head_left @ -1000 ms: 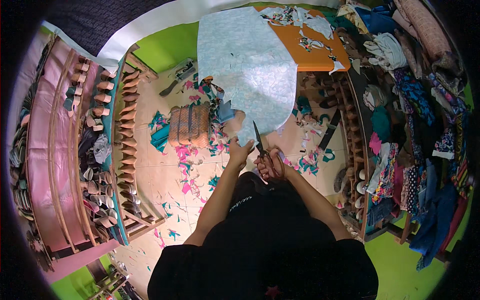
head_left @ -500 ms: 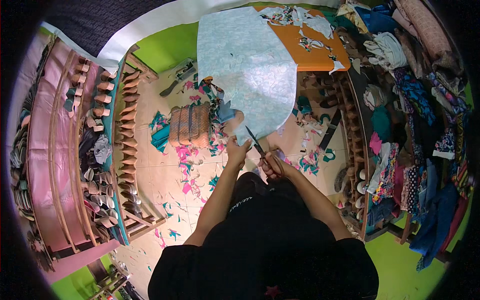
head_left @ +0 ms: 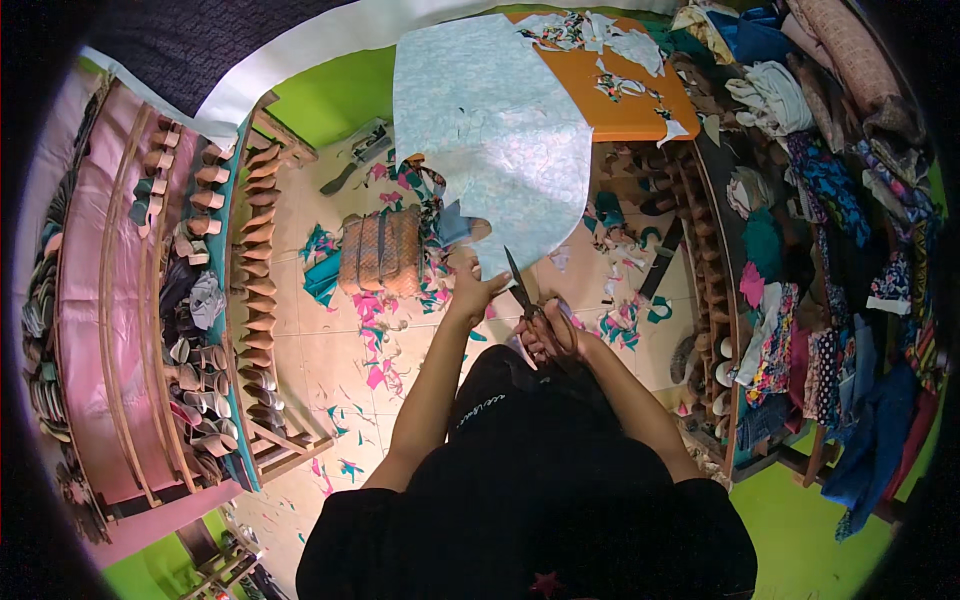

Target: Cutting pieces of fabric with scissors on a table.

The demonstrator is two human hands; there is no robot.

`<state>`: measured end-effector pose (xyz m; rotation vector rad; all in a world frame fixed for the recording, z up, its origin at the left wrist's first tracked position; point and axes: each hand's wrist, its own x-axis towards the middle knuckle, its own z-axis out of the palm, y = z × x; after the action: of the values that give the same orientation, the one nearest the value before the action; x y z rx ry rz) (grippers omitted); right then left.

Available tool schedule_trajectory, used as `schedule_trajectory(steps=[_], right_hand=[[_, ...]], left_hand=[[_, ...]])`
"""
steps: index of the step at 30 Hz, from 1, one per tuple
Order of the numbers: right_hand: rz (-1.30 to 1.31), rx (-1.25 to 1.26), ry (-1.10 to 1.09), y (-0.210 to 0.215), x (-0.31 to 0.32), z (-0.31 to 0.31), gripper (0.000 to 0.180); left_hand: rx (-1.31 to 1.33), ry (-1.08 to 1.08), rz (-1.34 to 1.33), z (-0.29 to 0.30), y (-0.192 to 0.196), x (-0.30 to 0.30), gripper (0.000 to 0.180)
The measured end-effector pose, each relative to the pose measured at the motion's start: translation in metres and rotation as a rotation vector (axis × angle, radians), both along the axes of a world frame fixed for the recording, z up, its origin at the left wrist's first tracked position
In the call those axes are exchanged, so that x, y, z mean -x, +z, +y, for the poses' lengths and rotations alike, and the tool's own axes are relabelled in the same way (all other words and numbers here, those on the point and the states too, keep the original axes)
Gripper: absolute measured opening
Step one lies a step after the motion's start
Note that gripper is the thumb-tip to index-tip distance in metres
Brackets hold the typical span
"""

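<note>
A large pale blue patterned fabric (head_left: 500, 130) drapes off the orange table toward me, its near left edge jaggedly cut. My left hand (head_left: 474, 295) pinches the fabric's lowest corner between thumb and fingers. Wrapped round the handles of dark scissors (head_left: 519, 278) is my right hand (head_left: 548, 334), close in front of my body. The scissor blades point up and away, beside the fabric's lower edge just right of my left fingers; they look closed or nearly so.
An orange table (head_left: 620, 115) carries fabric scraps. A woven brown box-shaped bag (head_left: 380, 250) sits on the tiled floor among colourful offcuts (head_left: 372, 308). Racks of shoe forms (head_left: 258, 260) stand at left. Shelves at right hold piled cloths (head_left: 770, 100) and hanging garments.
The scissors have swung more upright and shifted slightly right, away from the left hand. My left hand has moved slightly, with its fingers more spread at the fabric's corner.
</note>
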<state>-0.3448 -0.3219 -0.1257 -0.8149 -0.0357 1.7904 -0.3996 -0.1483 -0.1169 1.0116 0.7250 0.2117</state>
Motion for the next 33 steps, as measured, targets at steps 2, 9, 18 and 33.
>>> schedule_trajectory(steps=[2,9,18,33], right_hand=[[0.011,-0.001,-0.042,0.004,0.002,0.002,0.082],[0.022,-0.093,-0.098,0.002,0.008,0.006,0.086],[-0.003,-0.038,-0.068,0.000,0.008,0.006,0.080],[-0.023,0.043,-0.177,-0.002,0.007,0.005,0.068]], left_hand=[[0.002,-0.006,-0.013,-0.002,0.000,0.003,0.044],[-0.085,0.055,0.007,-0.018,0.004,0.012,0.040],[-0.143,0.074,-0.012,-0.022,-0.004,0.012,0.042],[-0.093,-0.063,0.062,-0.025,-0.010,0.016,0.030]])
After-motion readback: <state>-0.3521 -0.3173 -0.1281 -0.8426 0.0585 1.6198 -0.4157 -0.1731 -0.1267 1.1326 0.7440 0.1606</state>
